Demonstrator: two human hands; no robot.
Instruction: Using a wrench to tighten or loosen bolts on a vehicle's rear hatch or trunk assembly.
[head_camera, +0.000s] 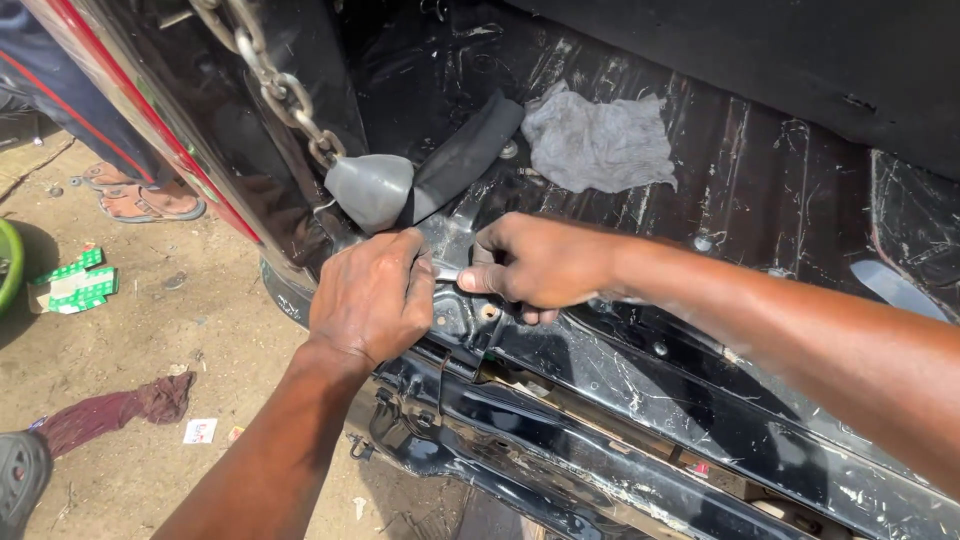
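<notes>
Gripping one small silvery metal piece (447, 272) between them, left hand (372, 295) and right hand (535, 265), fingers curled shut, against scratched black vehicle panel (640, 390). Farther back, grey rubber boot (372, 188) under chain (275, 85), then grey rag (598, 140).

Both hands, left hand (372, 296) and right hand (535, 264), grip a small metal tool (447, 272) on the black vehicle floor (760, 180), near a grey rag (598, 140).
</notes>
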